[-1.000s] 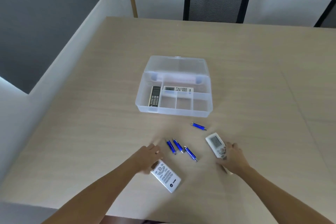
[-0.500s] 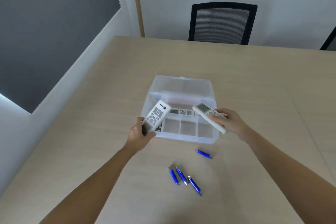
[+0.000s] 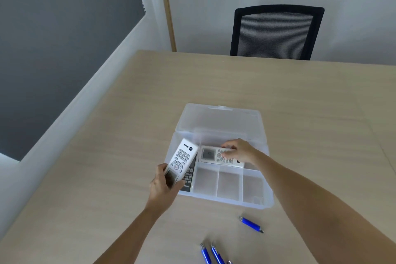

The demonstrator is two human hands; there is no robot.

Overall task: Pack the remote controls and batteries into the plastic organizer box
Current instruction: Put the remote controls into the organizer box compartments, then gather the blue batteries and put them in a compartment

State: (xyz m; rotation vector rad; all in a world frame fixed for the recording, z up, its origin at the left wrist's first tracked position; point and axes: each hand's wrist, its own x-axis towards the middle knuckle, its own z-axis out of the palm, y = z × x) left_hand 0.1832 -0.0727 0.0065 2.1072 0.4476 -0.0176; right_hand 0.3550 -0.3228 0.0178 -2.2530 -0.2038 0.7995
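Two hands over one table (image 3: 300, 96): clear organizer box (image 3: 225, 199), lid open toward 12 o'clock. My left hand (image 3: 164, 188) clamps a white remote (image 3: 182, 162), logo unreadable, above a dark remote (image 3: 189, 174); my right hand (image 3: 240, 150) fingers press another remote (image 3: 218, 156) into the rear compartment. Blue batteries (image 3: 250, 224) lie at 6 o'clock.

We count three rectangular remote controls: white keypad one (image 3: 182, 159), white screen one (image 3: 216, 156), dark one (image 3: 188, 178); three blue cylindrical batteries (image 3: 250, 224) (image 3: 206, 254) (image 3: 217, 254); one clear plastic organizer box (image 3: 225, 196); one black mesh chair (image 3: 276, 32).
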